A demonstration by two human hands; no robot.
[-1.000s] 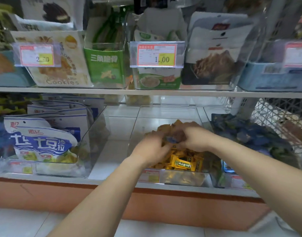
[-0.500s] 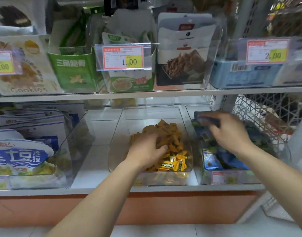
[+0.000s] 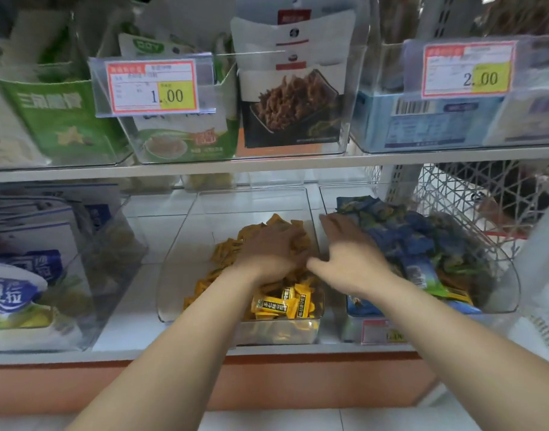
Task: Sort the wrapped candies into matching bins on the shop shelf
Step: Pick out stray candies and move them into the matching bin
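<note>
Half a second before, my right hand point(image 3: 349, 259) was over the blue candies point(image 3: 422, 241). Now it had come back beside the yellow bin point(image 3: 173, 293), fingers spread and holding nothing, so that blue one was sorted. My left hand point(image 3: 271, 253) still lay on the yellow candies point(image 3: 282, 303); I could not tell if its fingers gripped any. Behind, shiny blue wrappers filled their own bin.

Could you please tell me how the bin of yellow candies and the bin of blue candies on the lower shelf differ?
The yellow candy bin sits centre and holds small yellow wrappers; the blue candy bin, to its right, holds larger blue-green packets piled higher. The left hand rests in the yellow bin; the right hand is at the blue one's edge. Both are clear plastic.
</note>
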